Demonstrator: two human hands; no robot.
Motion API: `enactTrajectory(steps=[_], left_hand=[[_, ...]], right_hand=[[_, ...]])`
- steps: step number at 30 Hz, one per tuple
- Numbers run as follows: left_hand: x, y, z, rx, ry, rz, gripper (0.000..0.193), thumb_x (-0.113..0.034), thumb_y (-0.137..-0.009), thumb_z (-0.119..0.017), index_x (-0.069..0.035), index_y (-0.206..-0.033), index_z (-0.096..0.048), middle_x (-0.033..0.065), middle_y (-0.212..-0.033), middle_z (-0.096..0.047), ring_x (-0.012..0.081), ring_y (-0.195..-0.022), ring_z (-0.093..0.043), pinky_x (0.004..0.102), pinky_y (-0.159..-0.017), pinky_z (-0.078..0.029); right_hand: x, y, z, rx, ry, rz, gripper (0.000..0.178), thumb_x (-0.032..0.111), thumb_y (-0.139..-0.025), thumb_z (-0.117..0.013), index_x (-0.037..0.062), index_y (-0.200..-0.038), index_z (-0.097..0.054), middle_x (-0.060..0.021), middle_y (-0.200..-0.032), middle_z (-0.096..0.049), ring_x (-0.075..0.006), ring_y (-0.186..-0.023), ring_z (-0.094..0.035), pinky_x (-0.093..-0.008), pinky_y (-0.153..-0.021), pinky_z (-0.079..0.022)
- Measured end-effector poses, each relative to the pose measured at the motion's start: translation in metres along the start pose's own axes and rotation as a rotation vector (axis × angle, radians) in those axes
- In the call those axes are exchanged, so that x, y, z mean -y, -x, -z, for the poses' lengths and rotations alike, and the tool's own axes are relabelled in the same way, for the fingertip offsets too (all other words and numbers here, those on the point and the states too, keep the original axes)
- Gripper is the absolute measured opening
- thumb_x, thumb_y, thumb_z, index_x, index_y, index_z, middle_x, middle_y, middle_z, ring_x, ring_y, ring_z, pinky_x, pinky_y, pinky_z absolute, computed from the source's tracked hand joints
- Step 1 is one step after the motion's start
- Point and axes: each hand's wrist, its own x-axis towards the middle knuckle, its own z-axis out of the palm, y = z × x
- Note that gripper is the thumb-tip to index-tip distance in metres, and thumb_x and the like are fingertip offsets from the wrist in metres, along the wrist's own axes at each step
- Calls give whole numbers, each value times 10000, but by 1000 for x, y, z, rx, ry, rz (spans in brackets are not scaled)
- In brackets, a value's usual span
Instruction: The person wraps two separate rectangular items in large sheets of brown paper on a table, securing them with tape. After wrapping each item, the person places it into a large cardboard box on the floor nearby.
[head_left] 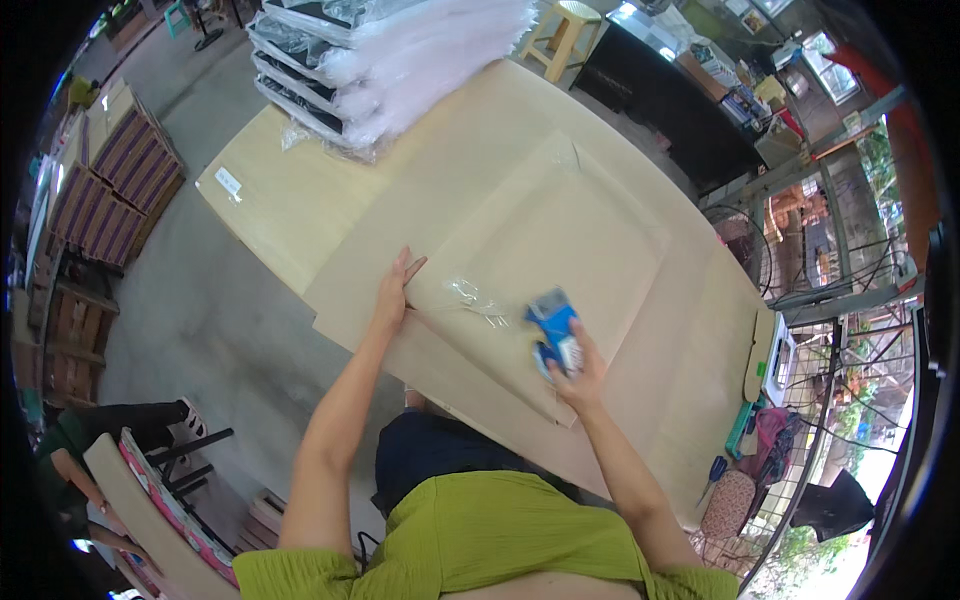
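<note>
A large sheet of tan cardboard (400, 235) lies across the table, folded around a flat, roughly rectangular shape. Fingers stretched and thumb apart, my left hand (397, 285) rests on its left part beside a folded edge. My right hand (581, 378) grips a blue tape dispenser (556, 325), slightly blurred, just above the cardboard. Wrinkled strips of clear tape (475, 303) stick to the cardboard between my hands. Another bit of clear tape (566, 155) shows near the far corner of the folded shape.
Plastic-wrapped, pale-framed items (310, 80) are stacked on the table's far left. Near its right edge lie a dark-handled tool (712, 475) and a green tool (741, 428). Cartons (115, 180) stand on the left floor. A person's arm (85, 480) shows at lower left by a padded panel.
</note>
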Motion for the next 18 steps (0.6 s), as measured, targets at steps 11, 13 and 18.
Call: enactTrajectory(steps=[11,13,18], left_hand=[[-16,10,-12,33,565,183,878,-723,-956,-235,-112,-1576,-124,197,-1493,-430,286,-1348,-456,393,-1103,-374],[-4,4,2,57,494,130,855,-703,-969,-229,-109,-1575,-124,185,-1483,-448,281,-1325,-480,376,-1080,-405],[-11,4,-1,121,413,119,808,-638,-998,-266,-56,-1554,-189,184,-1472,-464,282,-1337,-464,375,-1116,-348]], right_hand=[[47,-128,-169,117,-61,10,842,198,-683,-747,358,-1453,-449,-128,-868,-541,-330,-748,-604,-436,-642,-526],[51,-116,-152,186,-56,32,851,219,-686,-745,371,-1462,-431,-137,-890,-551,-340,-783,-612,-450,-676,-534],[-8,16,-17,175,45,-195,874,155,-664,-759,312,-1467,-451,-190,-1037,-612,-372,-876,-634,-420,-740,-536]])
